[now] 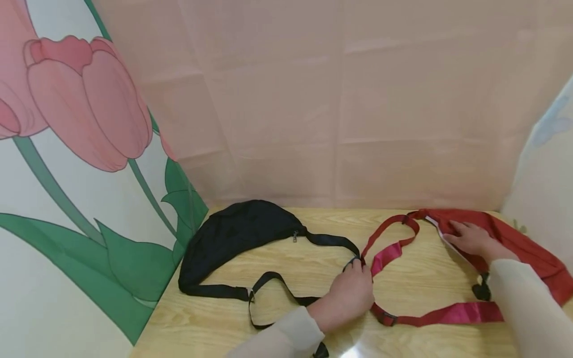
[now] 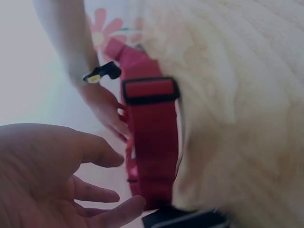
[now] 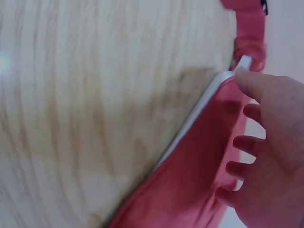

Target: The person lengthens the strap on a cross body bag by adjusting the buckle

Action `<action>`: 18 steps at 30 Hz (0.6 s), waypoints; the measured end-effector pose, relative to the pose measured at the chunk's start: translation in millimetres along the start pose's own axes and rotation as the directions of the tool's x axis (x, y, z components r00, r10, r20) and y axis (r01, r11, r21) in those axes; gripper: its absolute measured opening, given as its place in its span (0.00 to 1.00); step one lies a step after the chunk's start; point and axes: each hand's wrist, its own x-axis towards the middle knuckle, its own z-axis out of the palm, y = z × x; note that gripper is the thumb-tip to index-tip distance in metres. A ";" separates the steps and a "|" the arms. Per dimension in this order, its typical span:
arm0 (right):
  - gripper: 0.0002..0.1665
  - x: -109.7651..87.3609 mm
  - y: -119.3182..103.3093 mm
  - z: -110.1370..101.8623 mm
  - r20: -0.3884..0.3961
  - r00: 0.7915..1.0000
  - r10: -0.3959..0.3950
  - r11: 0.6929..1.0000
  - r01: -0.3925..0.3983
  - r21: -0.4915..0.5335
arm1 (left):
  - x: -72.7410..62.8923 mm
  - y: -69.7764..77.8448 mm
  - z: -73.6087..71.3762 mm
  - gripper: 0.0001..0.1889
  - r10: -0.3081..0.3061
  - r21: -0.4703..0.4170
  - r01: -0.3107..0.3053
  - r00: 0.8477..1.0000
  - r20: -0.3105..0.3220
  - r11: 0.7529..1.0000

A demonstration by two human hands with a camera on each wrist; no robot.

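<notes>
A black waist bag (image 1: 241,238) lies on the left of the wooden table, its strap (image 1: 224,292) looped in front of it. On the right is a red waist bag (image 1: 515,233) with a white-edged zipper (image 3: 190,118). My left hand (image 1: 349,298) is where the black and red straps meet; in the left wrist view its thumb and fingers are spread beside the red strap (image 2: 154,142) and its black slider (image 2: 151,90). My right hand (image 1: 474,241) rests on the red bag near the zipper's end, fingers loosely bent.
The light wooden table (image 1: 429,278) ends at a pink cloth backdrop (image 1: 335,99). A tulip-printed wall (image 1: 89,149) stands at the left, a pale panel (image 1: 550,184) at the right. A black buckle (image 1: 481,288) lies by the red bag.
</notes>
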 end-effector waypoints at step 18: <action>0.41 -0.5 -73.0 -31.7 -0.208 0.964 -0.166 0.984 0.176 0.029 | 1.5 -114.5 -33.7 0.29 0.095 -0.035 -0.097 0.994 -0.051 0.995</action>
